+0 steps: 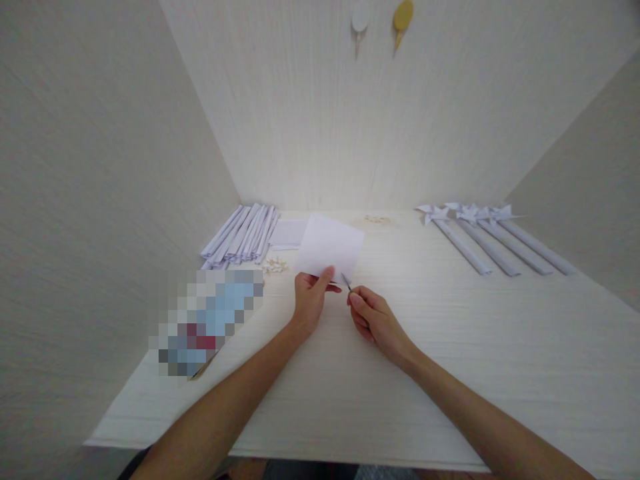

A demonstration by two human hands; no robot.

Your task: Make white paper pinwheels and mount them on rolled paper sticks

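Note:
My left hand [311, 297] pinches the lower edge of a square white sheet of paper [333, 247], thumb on top and fingers beneath, holding it tilted above the table. My right hand [373, 312] is closed around a pair of scissors [347, 283]. Their narrow dark blades reach the lower right corner of the sheet, while most of the handles are hidden by my fingers. Behind the held sheet, to its left, lies a stack of white paper squares [289, 235]. Small pale bits [275, 265] are heaped just in front of that stack.
Rolled white paper sticks [247, 233] are piled at the back left. Several paper pinwheels on sticks [463, 243] lie at the back right. A blurred-out bluish item [215, 320] rests at the left. More small bits [377, 219] lie near the back wall, which carries two hooks [403, 17].

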